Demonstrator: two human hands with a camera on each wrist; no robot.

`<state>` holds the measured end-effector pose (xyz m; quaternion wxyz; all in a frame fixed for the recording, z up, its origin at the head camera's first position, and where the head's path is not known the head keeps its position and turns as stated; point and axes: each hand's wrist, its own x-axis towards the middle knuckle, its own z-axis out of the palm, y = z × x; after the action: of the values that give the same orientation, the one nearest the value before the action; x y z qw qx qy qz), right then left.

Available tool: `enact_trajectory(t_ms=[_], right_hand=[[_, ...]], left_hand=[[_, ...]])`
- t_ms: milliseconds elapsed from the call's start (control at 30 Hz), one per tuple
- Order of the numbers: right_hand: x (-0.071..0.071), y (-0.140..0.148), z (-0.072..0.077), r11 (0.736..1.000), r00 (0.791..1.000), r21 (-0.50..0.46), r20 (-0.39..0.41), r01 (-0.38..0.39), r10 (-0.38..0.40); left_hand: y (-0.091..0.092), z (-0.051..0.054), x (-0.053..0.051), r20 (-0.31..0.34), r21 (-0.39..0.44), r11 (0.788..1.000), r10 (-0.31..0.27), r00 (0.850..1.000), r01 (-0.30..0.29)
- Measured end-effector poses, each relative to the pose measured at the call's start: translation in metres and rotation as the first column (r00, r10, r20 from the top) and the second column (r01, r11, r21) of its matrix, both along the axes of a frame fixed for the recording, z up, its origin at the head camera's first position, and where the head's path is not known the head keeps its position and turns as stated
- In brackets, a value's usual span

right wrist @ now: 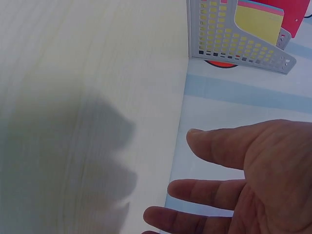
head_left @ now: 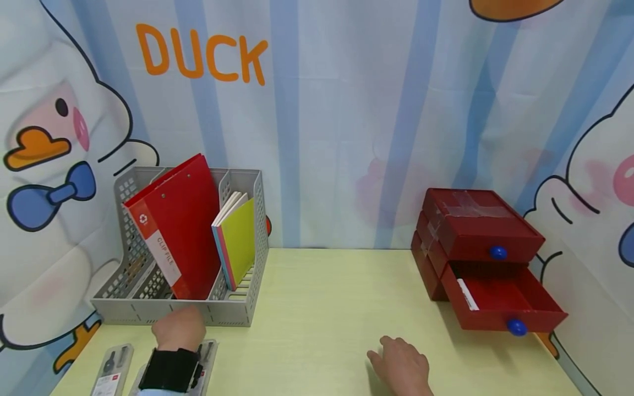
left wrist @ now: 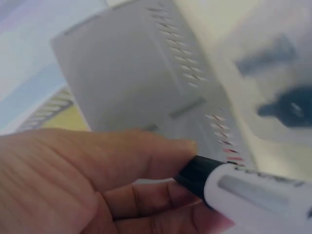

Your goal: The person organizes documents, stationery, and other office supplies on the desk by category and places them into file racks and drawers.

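In the left wrist view my left hand (left wrist: 97, 170) pinches the black end of a white marker (left wrist: 253, 192) between thumb and fingers. In the head view that left hand (head_left: 179, 329) is at the front edge of the grey file rack (head_left: 170, 312), and the marker is hidden. My right hand (head_left: 402, 366) hovers over the table, fingers spread and holding nothing; the right wrist view shows the same hand (right wrist: 243, 180) with thumb and fingers apart.
A red clip file (head_left: 185, 231) and coloured notebooks (head_left: 239, 236) stand in the rack. Clear plastic cases (head_left: 113, 368) lie at the front left. At the right, a dark red drawer unit (head_left: 475, 220) has a lower drawer (head_left: 515, 297) pulled out, holding a white item (head_left: 467, 294).
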<state>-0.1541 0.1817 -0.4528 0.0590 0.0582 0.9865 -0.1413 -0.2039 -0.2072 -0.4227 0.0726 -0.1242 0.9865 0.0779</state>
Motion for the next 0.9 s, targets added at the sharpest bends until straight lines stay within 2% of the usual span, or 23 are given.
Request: enact_trajectory(t_ms=[100,167,267,333,533,600,733,833,900], right_hand=[[0.0,0.0,0.0,1.0,1.0,-0.001,-0.004,0.0,0.0],[0.0,0.0,-0.001,1.0,1.0,-0.005,-0.01,0.0,-0.001],[0.0,-0.001,-0.002,1.0,1.0,-0.009,-0.015,-0.005,0.005],[0.0,-0.002,-0.003,1.0,1.0,-0.01,-0.019,-0.006,0.006],[0.0,-0.01,-0.005,1.0,1.0,0.007,-0.011,-0.01,0.01],[0.0,-0.013,-0.005,1.0,1.0,0.015,-0.014,-0.022,0.022],[0.001,-0.015,-0.007,0.999,0.998,0.023,-0.034,-0.043,0.044],[0.002,-0.018,-0.007,0.998,0.997,0.026,-0.046,-0.056,0.057],[0.002,-0.021,-0.007,0.998,0.997,0.025,-0.054,-0.063,0.064]], left_hand=[[0.012,0.004,-0.001,-0.053,-0.014,1.0,-0.02,0.998,0.02],[0.02,0.005,-0.001,-0.079,-0.027,0.998,-0.054,0.995,0.052],[0.034,0.007,-0.002,-0.079,-0.019,0.992,-0.122,0.989,0.121],[0.044,0.008,-0.003,-0.085,-0.001,0.986,-0.166,0.982,0.167],[0.073,0.01,-0.009,-0.147,0.085,0.967,-0.225,0.963,0.239],[0.081,0.01,-0.01,-0.171,0.104,0.959,-0.243,0.955,0.263],[0.094,0.009,-0.012,-0.159,0.161,0.942,-0.269,0.95,0.294],[0.102,0.008,-0.014,-0.162,0.235,0.92,-0.282,0.946,0.315],[0.106,0.007,-0.015,-0.186,0.277,0.898,-0.298,0.936,0.341]])
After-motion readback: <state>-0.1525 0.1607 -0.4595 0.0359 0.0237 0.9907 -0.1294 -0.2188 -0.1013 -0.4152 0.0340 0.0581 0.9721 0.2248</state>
